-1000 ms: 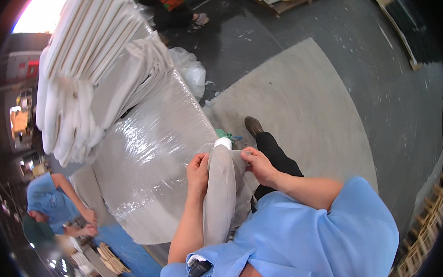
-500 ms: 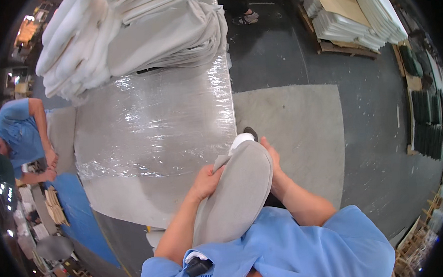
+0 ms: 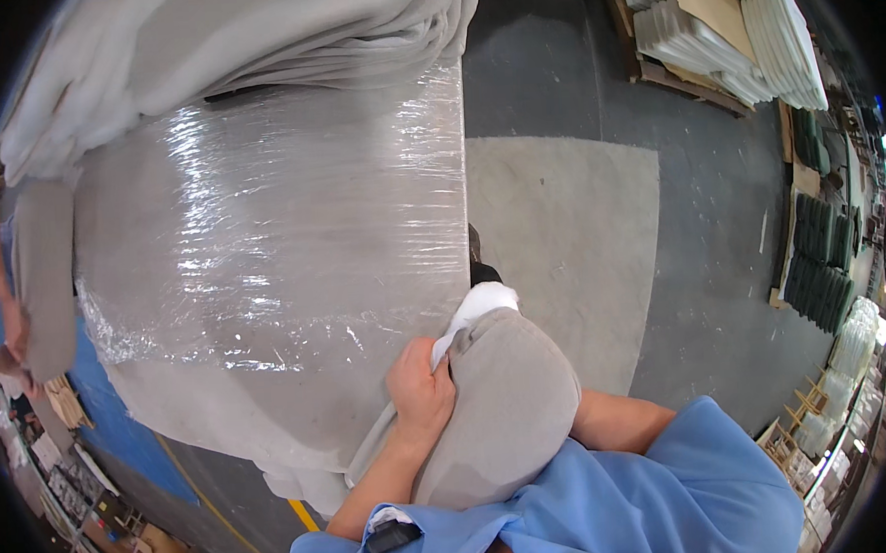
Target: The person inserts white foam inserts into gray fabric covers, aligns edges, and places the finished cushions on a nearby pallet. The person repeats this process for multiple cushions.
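A rounded cushion in a light grey fabric cover (image 3: pixel 510 403) is held upright against my body, beside the table's near right corner. White padding (image 3: pixel 486 300) bulges from its far end. My left hand (image 3: pixel 421 390) is closed on the edge of the cover near that padding, thumb on top. My right forearm (image 3: pixel 619 419) runs behind the cushion's right side; the hand and its fingers are hidden there, so its grip does not show.
The table (image 3: pixel 289 214) has shiny clear film over grey padding. Stacked grey covers (image 3: pixel 350 31) and white batting (image 3: pixel 44 117) lie at its far end. Pallets of white sheets (image 3: pixel 692 53) stand far right. Another person's arm (image 3: pixel 5 289) shows at far left, beside a grey panel.
The cushion's far end has tipped nearer and folded over, showing more white padding. My right hand has gone from the cushion's right edge to behind it. The view has shifted.
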Demonstrator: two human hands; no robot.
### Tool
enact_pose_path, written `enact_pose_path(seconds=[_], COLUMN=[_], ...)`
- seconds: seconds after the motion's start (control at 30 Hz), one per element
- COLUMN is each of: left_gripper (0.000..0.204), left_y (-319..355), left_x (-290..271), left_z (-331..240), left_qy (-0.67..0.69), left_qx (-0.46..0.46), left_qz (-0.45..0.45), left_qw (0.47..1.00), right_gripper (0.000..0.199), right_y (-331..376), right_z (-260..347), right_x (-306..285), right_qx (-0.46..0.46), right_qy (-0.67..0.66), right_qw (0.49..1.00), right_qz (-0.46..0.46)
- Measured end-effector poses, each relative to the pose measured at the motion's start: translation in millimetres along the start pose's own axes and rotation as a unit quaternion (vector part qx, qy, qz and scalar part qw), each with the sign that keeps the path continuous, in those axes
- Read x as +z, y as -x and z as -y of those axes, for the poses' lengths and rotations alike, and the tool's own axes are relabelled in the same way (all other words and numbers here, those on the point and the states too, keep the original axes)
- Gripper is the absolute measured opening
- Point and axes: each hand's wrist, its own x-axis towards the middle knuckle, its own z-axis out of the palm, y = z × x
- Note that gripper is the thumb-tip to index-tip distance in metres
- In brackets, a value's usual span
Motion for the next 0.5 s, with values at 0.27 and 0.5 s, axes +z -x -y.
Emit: enact_pose_path(seconds=[0.27, 0.5], left_gripper=[0.009, 0.007], left_y=[-21.3, -32.9], left_x=[7.9, 13.2], left_z=[-12.4, -20.3], left_qy=[0.005, 0.008], left_qx=[0.036, 0.068], left_qz=[0.009, 0.042], left_qw=[0.999, 0.997], right_gripper=[0.061, 0.056], right_y=[9.9, 4.4], right_z=[-9.4, -25.7], right_x=[-13.9, -15.9], right_qx=[-0.036, -0.086], right_qy=[0.005, -0.026], right_qw=[0.999, 0.996], right_qz=[0.0, -0.028])
